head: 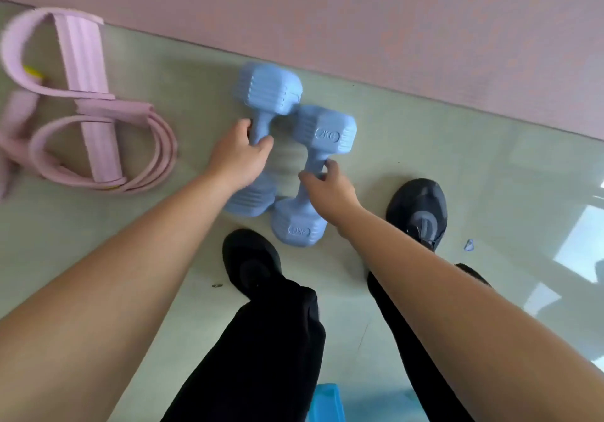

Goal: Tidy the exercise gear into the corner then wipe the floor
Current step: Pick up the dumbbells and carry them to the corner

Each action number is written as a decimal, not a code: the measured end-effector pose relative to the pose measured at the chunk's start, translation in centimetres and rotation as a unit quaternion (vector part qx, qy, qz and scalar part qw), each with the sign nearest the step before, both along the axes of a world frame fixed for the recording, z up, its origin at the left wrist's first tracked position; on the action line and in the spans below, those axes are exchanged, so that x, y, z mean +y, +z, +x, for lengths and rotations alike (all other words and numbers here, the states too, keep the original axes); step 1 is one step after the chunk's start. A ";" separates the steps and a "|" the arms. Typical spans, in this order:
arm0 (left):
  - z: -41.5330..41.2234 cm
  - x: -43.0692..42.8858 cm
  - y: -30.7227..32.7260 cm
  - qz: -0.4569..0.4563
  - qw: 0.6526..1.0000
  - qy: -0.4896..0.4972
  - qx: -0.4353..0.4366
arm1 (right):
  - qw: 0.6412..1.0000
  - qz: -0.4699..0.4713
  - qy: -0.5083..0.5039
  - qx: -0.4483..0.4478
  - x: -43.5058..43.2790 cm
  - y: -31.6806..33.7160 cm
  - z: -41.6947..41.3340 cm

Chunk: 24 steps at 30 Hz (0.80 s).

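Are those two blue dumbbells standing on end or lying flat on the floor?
Lying flat. Both blue dumbbells rest on their sides, handles level with the floor, a hand on each handle.

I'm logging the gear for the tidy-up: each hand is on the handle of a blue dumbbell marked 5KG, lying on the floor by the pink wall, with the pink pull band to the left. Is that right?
Not quite. The head view shows the marking on the dumbbells as 2KG, not 5KG: it reads clearly on the right dumbbell. The rest holds: left hand on the left dumbbell, right hand on the other, pink pull band to the left.
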<state>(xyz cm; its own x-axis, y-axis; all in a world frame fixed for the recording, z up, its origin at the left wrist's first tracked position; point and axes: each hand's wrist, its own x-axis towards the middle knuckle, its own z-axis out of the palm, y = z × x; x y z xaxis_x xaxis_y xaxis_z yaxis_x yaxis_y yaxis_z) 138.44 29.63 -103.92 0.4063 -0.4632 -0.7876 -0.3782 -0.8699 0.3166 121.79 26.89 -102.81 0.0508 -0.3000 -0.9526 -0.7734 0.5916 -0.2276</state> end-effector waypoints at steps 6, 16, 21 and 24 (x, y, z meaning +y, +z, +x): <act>-1.9 0.4 -4.5 -0.031 0.994 0.100 0.016 | 0.992 0.020 -0.116 -0.035 0.8 -4.3 0.3; -3.1 2.8 4.9 -0.021 0.986 0.162 0.031 | 0.992 -0.046 -0.119 -0.021 -0.3 4.8 -3.0; -3.6 2.2 17.5 -0.056 0.980 0.188 0.044 | 0.988 -0.097 -0.119 -0.034 -2.8 17.4 -4.2; -3.4 0.1 27.9 -0.104 0.974 0.200 0.037 | 0.983 -0.125 -0.126 -0.051 -5.3 27.2 -3.9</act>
